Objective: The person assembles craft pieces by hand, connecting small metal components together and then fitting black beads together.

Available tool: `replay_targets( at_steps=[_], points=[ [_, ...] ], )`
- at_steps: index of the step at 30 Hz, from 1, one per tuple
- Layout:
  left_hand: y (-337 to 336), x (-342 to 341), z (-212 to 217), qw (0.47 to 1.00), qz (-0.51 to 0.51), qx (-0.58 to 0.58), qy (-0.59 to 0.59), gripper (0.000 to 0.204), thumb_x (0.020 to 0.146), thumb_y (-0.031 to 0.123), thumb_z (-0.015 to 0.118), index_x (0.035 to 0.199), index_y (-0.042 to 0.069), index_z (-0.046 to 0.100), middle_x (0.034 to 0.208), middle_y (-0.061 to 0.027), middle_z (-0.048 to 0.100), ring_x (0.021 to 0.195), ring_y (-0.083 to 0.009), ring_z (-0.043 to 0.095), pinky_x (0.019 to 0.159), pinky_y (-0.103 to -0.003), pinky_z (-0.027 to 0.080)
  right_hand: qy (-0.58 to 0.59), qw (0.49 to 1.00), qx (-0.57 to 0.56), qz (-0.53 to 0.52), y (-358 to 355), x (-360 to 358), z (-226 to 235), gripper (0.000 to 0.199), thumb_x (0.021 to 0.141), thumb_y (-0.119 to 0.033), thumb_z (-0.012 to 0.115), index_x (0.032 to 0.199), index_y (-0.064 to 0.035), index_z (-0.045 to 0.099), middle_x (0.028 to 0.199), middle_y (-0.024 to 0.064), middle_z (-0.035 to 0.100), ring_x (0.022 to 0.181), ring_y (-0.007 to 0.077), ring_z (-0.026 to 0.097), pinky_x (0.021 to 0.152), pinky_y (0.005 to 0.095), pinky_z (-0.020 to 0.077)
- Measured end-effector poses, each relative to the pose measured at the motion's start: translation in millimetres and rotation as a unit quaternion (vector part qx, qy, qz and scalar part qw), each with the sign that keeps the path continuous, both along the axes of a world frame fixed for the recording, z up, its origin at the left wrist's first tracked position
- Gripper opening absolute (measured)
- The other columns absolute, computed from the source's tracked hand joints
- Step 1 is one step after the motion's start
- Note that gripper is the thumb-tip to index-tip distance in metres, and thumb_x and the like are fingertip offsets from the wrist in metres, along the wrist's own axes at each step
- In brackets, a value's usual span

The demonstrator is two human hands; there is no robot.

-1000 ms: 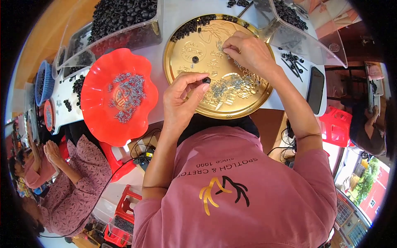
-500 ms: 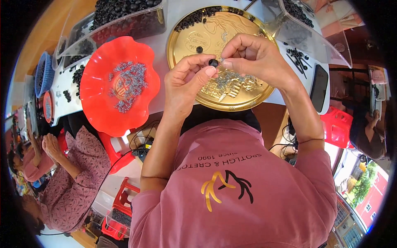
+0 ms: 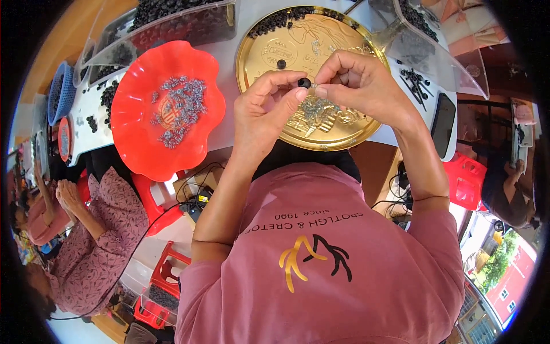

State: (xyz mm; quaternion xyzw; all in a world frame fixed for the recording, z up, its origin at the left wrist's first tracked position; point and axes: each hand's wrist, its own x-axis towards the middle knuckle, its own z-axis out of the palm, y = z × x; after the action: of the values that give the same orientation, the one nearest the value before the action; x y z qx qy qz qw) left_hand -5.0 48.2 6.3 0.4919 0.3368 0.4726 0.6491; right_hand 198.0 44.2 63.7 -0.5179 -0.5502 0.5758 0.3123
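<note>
My left hand (image 3: pixel 266 106) pinches a small round black plastic part (image 3: pixel 303 83) between thumb and fingertips, above the gold tray (image 3: pixel 260 54). Close against it, my right hand (image 3: pixel 358 86) is closed in a pinch on a small metal spring (image 3: pixel 313 86), mostly hidden by the fingers. Below the hands, a heap of small silvery springs (image 3: pixel 314 109) lies on the tray. One loose black part (image 3: pixel 281 64) sits near the tray's left side, and many more black parts (image 3: pixel 281 22) line its far rim.
Left of the tray is a red scalloped dish (image 3: pixel 200 135) with silvery springs. Clear bins of black parts (image 3: pixel 183 28) stand at the far left and right. A dark phone (image 3: pixel 443 126) lies at the right table edge. Another person (image 3: pixel 97 246) sits at left.
Both hands have shifted slightly right in the picture, still pinching at the same spot over the tray. The black part has come closer to the right fingertips.
</note>
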Motion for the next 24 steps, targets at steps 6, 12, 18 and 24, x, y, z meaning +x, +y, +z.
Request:
replay_targets(
  at_steps=[6, 12, 18, 24],
  points=[
    [1, 1, -3, 0.997, -0.008, -0.049, -0.057, 0.023, 0.09, 0.003, 0.071, 0.111, -0.002, 0.065, 0.097, -0.0043, 0.068, 0.088, -0.0089, 0.063, 0.077, -0.022, 0.052, 0.023, 1.0, 0.003, -0.018, -4, -5, 0, 0.014, 0.088, -0.013, 0.072, 0.095, -0.0027, 0.066, 0.085, 0.0002, 0.068, 0.077, 0.0054, 0.062, 0.066, 0.0227, 0.0485],
    [0, 3, -3, 0.996, 0.039, 0.081, 0.021, 0.021, 0.088, 0.0, 0.071, 0.109, 0.0, 0.065, 0.097, -0.0053, 0.067, 0.084, -0.0114, 0.063, 0.074, -0.026, 0.053, 0.019, 0.999, 0.014, -0.039, -7, -6, -8, 0.019, 0.088, -0.016, 0.074, 0.098, -0.0023, 0.065, 0.087, 0.0005, 0.068, 0.076, 0.0055, 0.062, 0.066, 0.0231, 0.0488],
    [5, 2, -3, 0.952, 0.079, 0.264, 0.132, 0.023, 0.082, -0.003, 0.072, 0.104, -0.001, 0.066, 0.093, -0.0101, 0.065, 0.079, -0.0165, 0.064, 0.071, -0.028, 0.053, 0.015, 0.999, 0.005, -0.039, -8, -6, -8, 0.018, 0.089, -0.015, 0.073, 0.098, -0.0021, 0.065, 0.087, 0.0007, 0.068, 0.079, 0.0064, 0.063, 0.069, 0.0241, 0.0503],
    [4, 1, 2, 0.931, 0.076, 0.291, 0.205, 0.022, 0.081, -0.002, 0.072, 0.103, 0.0, 0.067, 0.093, -0.0124, 0.064, 0.078, -0.0214, 0.065, 0.07, -0.032, 0.054, 0.009, 0.999, 0.019, -0.027, -5, -8, 0, 0.016, 0.089, -0.014, 0.072, 0.097, -0.0014, 0.065, 0.087, 0.0015, 0.068, 0.081, 0.0075, 0.063, 0.072, 0.0245, 0.0519]
  ],
)
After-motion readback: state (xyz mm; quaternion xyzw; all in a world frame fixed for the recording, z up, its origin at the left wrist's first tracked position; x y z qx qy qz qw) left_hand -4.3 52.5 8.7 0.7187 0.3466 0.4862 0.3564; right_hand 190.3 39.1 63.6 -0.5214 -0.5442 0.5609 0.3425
